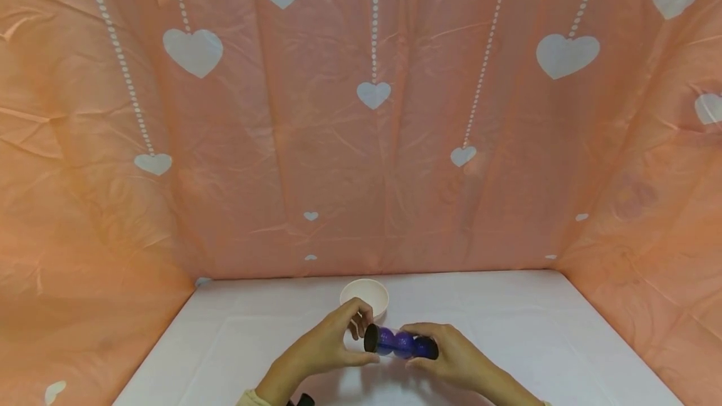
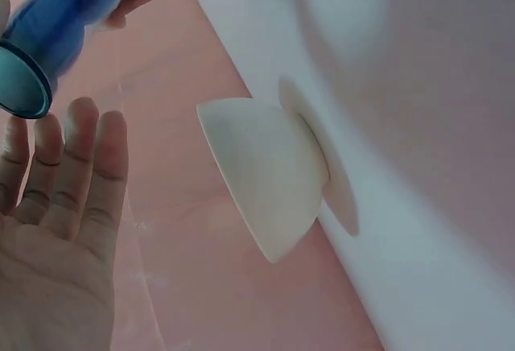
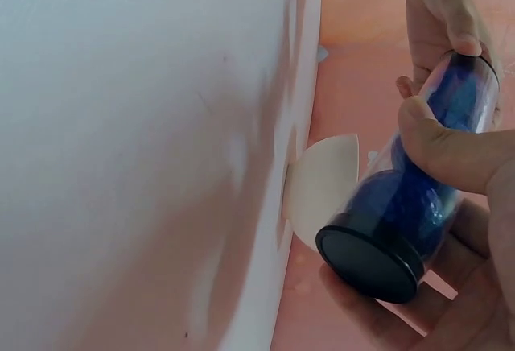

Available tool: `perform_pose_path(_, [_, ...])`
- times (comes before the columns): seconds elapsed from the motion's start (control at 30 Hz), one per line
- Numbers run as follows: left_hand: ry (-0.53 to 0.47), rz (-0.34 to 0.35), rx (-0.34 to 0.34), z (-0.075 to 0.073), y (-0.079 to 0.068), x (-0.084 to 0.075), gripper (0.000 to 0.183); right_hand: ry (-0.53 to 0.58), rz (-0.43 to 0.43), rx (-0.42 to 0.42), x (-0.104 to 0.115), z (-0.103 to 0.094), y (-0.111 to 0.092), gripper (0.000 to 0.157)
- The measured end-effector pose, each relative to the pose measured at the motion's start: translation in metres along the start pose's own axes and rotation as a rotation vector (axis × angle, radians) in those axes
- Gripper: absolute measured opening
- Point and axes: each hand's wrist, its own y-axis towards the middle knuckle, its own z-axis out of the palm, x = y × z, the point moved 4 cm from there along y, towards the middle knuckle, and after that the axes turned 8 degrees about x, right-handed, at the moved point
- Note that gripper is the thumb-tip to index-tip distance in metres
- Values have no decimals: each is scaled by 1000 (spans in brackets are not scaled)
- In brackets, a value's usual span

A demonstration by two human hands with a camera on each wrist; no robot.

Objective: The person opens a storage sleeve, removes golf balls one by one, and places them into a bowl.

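Note:
My right hand grips a clear tube that holds several blue-purple balls. A black cap closes the end nearest the right wrist. In the head view the tube lies slantwise above the table, its dark round left end toward my left hand. That hand stands around this end, thumb below and fingers above. From the left wrist the left hand's fingers look nearly straight and spread just short of the tube's rim. Behind the hands stands a white bowl.
A white cloth covers the table. Pink-orange sheeting with white hearts hangs at the back and both sides. Beside the left forearm, a small black object shows at the lower frame edge.

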Motion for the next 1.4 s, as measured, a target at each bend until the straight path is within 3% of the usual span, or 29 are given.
perform_pose_path(0.43, [-102, -81, 78, 5, -1, 4, 50, 62, -36, 31, 2, 3, -1, 51])
perform_pose_path(0.8, [-92, -13, 4, 2, 2, 3, 53, 34, 1, 26, 2, 3, 1, 50])
perform_pose_path(1.23, [-13, -8, -20, -7, -1, -1, 43, 44, 50, 35, -2, -1, 0, 52])
perform_pose_path(1.4, [-45, -2, -41, -8, -2, -1, 40, 65, 49, 56, -2, -1, 1, 53])
